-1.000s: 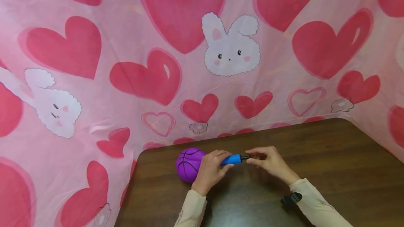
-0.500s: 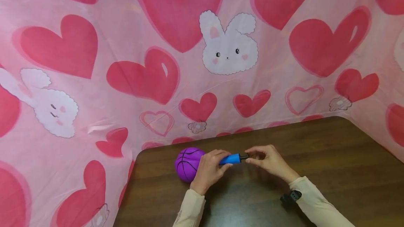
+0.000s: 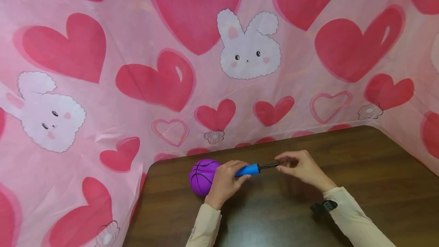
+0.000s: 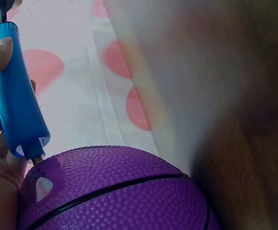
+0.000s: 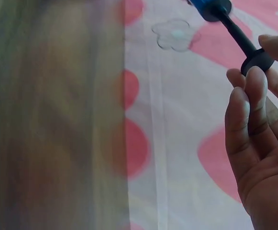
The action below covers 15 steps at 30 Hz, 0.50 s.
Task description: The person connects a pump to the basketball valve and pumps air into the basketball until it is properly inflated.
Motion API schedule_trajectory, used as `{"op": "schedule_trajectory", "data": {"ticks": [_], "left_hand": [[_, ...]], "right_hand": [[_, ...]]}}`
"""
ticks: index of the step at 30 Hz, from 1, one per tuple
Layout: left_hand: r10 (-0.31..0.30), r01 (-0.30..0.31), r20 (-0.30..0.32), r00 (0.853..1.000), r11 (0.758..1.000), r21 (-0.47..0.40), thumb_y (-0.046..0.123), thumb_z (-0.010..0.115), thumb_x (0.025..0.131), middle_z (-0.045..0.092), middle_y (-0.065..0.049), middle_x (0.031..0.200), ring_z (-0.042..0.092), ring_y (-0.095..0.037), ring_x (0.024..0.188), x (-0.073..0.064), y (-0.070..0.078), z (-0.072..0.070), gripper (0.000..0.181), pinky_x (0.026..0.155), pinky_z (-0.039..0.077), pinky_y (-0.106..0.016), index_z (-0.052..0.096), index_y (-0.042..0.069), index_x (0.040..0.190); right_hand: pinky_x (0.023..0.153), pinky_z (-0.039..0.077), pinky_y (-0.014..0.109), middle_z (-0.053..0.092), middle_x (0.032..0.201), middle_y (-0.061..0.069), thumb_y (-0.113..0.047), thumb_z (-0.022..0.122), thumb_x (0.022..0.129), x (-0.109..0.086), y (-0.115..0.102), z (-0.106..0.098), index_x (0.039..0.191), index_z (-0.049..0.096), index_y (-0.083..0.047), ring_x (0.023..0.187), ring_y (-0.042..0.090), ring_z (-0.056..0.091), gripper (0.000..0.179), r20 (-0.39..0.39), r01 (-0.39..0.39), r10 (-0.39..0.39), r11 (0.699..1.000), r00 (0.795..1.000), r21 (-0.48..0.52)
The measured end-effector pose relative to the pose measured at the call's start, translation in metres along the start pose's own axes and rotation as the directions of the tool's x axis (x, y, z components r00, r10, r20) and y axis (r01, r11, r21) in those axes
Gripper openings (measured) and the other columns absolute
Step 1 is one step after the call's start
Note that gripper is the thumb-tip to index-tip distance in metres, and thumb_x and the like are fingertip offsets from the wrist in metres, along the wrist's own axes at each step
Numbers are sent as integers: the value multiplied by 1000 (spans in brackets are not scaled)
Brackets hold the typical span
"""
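A purple ball with black basketball lines (image 3: 202,178) sits at the left of the table. My left hand (image 3: 224,182) grips the blue barrel of a hand pump (image 3: 248,169) just right of the ball. In the left wrist view the nozzle end of the pump barrel (image 4: 21,96) meets the top of the purple ball (image 4: 115,191). My right hand (image 3: 305,167) pinches the black handle at the pump's other end, and a length of dark rod shows between barrel and handle. The right wrist view has fingers (image 5: 258,96) around the round black handle (image 5: 257,61).
The dark wooden table (image 3: 274,209) reaches back to a pink cloth (image 3: 192,132) printed with hearts and rabbits, which hangs behind it and along both sides. A black watch-like band (image 3: 324,207) is on the right wrist, by the sleeve.
The right hand has moved right and slightly up, drawing the black rod farther out of the blue barrel. The left hand and ball stay nearly in place.
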<state>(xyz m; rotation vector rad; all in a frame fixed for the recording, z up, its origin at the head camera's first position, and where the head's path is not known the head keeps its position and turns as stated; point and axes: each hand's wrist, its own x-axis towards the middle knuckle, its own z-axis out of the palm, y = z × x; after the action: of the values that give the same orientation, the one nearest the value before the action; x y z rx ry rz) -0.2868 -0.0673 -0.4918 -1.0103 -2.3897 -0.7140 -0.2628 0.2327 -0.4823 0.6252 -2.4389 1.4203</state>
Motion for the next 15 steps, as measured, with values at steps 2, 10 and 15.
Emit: {"op": "schedule_trajectory", "data": {"ticks": [2, 10, 15], "left_hand": [[-4, 4, -3, 1000, 1000, -4, 28, 87, 86, 79, 3, 110, 75, -13, 100, 0, 0, -1, 32, 89, 62, -32, 78, 15, 114], [-15, 15, -22, 1000, 1000, 10, 29, 87, 86, 79, 2, 111, 75, -14, 102, -1, -2, -5, 32, 91, 62, -33, 78, 14, 114], [-23, 24, -16, 1000, 1000, 5, 28, 87, 87, 79, 2, 111, 75, -14, 101, -1, -3, -5, 32, 91, 62, -34, 78, 14, 115]], "right_hand": [[58, 53, 24, 75, 83, -6, -8, 84, 87, -1, 1, -7, 110, 78, -13, 66, 9, 60, 25, -2, -5, 5, 1000, 1000, -6], [58, 52, 24, 70, 77, -7, -3, 81, 87, -3, 2, -32, 108, 77, -7, 66, 9, 60, 21, -30, -25, 25, 1000, 999, 1], [59, 52, 25, 71, 78, -6, -1, 80, 88, -4, 2, -41, 108, 76, -6, 67, 12, 60, 21, -13, -47, 48, 999, 999, 17]]}}
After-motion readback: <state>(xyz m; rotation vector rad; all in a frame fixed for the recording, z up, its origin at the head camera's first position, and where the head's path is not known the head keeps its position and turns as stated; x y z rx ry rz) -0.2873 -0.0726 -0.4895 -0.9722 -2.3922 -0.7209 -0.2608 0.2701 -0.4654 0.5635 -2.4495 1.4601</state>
